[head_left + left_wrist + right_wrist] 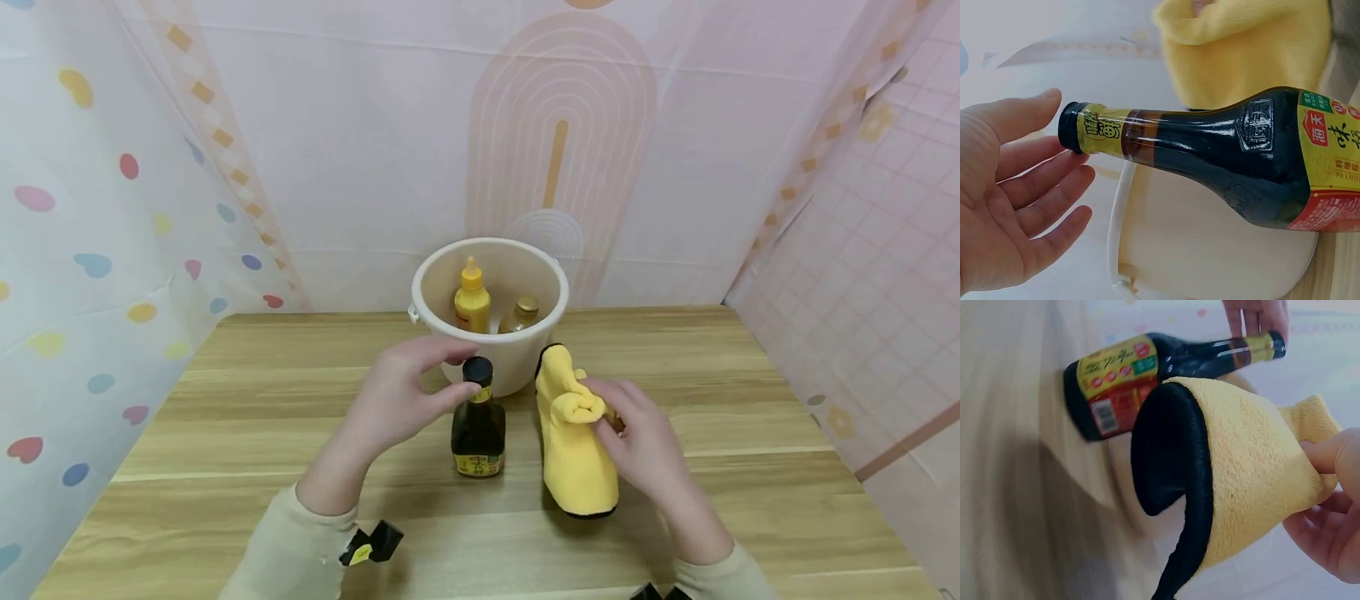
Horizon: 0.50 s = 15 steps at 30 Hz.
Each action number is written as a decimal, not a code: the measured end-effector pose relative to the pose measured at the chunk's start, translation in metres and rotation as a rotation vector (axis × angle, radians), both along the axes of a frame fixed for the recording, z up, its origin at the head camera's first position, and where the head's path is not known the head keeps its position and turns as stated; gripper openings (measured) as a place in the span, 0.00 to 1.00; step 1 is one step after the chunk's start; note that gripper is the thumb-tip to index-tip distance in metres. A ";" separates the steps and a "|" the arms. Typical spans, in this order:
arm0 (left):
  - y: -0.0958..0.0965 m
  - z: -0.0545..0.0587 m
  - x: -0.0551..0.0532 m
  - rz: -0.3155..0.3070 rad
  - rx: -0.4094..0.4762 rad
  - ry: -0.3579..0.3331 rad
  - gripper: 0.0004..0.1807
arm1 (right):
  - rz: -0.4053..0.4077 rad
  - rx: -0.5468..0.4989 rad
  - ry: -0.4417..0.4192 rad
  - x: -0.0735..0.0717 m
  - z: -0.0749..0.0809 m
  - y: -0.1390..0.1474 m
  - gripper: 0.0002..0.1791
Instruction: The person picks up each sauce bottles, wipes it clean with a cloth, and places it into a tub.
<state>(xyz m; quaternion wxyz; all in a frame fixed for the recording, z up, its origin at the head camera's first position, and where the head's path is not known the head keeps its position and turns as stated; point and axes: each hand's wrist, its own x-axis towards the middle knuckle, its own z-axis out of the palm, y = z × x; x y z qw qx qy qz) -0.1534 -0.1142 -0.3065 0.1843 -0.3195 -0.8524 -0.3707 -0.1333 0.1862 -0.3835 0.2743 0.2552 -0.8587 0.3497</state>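
Observation:
A dark soy sauce bottle (478,425) with a black cap and yellow label stands upright on the table. Around its cap, my left hand (408,387) is spread with loosely bent fingers; in the left wrist view the hand (1022,181) does not grip the bottle (1210,137), and whether a fingertip touches the cap is unclear. To the right, my right hand (637,433) pinches a yellow cloth (577,458) with black edging, bunched at its top. Its lower part hangs open in the right wrist view, where thumb and fingers hold the gathered end of the cloth (1247,469).
Behind the bottle stands a white bucket (510,358) holding a yellow squeeze bottle (472,304) and a gold-capped bottle (525,312). The wooden table (285,400) meets patterned curtains (360,167) at the back and sides.

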 end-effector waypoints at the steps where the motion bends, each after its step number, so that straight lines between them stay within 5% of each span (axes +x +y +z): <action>1: 0.000 0.001 0.000 0.000 -0.016 0.005 0.21 | 0.010 -0.011 0.022 0.000 0.002 -0.002 0.26; 7: 0.002 0.004 -0.004 -0.014 -0.039 -0.013 0.20 | 0.086 -0.087 0.117 -0.001 0.015 -0.015 0.27; 15: 0.002 0.006 -0.006 -0.025 -0.024 -0.100 0.20 | 0.152 -0.121 0.120 -0.002 0.023 -0.034 0.29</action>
